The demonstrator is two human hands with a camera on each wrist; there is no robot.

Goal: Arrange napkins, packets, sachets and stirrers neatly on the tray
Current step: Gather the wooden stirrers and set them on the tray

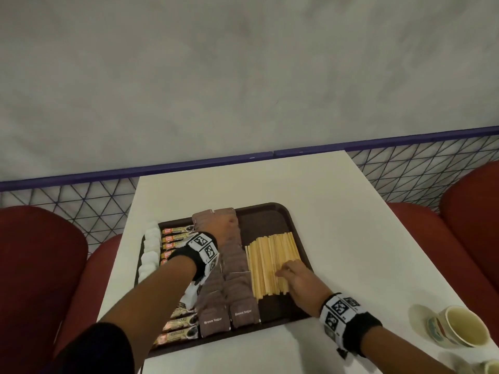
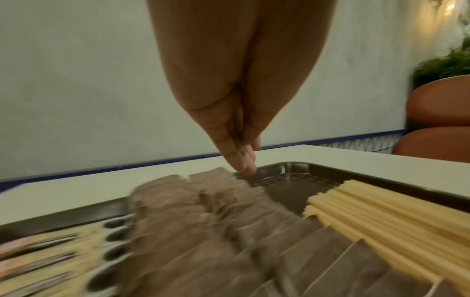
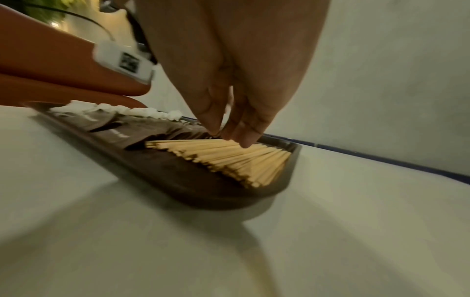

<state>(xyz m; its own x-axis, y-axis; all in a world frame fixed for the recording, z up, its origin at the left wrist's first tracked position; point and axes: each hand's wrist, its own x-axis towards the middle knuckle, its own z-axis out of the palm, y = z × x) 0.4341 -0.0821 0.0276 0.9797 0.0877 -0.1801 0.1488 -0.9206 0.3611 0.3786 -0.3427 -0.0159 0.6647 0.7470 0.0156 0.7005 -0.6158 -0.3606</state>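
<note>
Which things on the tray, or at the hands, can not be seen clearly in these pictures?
- Coffee sachets: head view, the left forearm covers the middle of the row; print too small to read.
- Far brown sugar packets: left wrist view, motion blur; the left hand covers them in the head view.
- Right hand on the wooden stirrers: pinch or press, unclear.

- Bare tray floor lies open beyond the stirrers.
- Bench right of the tray stands free; 1 paper cup occupies its near corner.
</note>
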